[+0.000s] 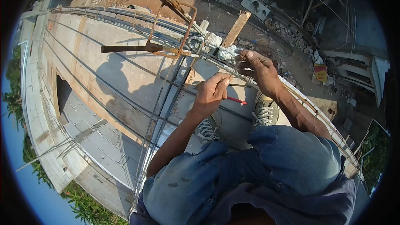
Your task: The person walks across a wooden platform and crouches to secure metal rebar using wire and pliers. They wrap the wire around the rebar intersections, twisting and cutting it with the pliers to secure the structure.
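My left hand (211,95) is closed, thumb pressed to the fingers, above the rebar near my left shoe (206,128). A tool with a red handle (236,100) sticks out from beside its fingers. My right hand (259,70) has its fingers curled and pinched together near a whitish crumpled bundle (227,53) at the bar edge. What sits between its fingertips is too small to name. Thin wire seems to run near both hands. Steel bars (166,96) cross beneath and to the left of my left hand.
A rusty bent rebar frame (156,29) rises ahead on the left, with a bar end (125,48) jutting left. A wooden piece (236,29) stands ahead. Wooden boards (83,37) carry long bars. An opening (63,96) lies at left. Rubble (287,33) lies below the edge at right.
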`<move>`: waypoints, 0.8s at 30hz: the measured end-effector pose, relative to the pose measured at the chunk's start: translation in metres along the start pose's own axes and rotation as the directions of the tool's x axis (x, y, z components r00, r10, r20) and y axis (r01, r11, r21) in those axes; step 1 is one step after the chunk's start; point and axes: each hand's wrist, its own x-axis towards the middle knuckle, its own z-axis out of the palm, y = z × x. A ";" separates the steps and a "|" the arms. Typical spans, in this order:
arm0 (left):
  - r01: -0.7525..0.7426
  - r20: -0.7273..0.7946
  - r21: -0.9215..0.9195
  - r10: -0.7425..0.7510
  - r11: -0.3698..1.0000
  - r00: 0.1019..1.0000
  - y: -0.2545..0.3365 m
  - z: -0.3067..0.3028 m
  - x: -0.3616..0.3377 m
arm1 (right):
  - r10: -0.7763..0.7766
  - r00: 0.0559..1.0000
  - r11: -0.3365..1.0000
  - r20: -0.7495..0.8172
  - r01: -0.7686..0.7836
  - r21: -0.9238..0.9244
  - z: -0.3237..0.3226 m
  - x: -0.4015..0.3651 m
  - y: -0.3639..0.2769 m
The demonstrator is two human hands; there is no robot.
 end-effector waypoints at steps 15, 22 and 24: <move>0.323 -0.497 -0.072 -0.315 0.944 0.809 -0.079 -0.162 0.069 | -0.048 0.989 0.987 -0.142 0.025 -0.158 -0.036 0.061 0.001; 0.240 -0.127 -0.550 -0.364 0.800 0.922 -0.108 -0.159 0.118 | 0.043 0.978 0.978 -0.204 -0.083 -0.193 -0.019 0.061 0.014; 0.212 -0.145 -0.565 -0.349 0.797 0.926 -0.116 -0.161 0.120 | 0.032 0.975 0.978 -0.221 -0.077 -0.196 -0.019 0.061 0.018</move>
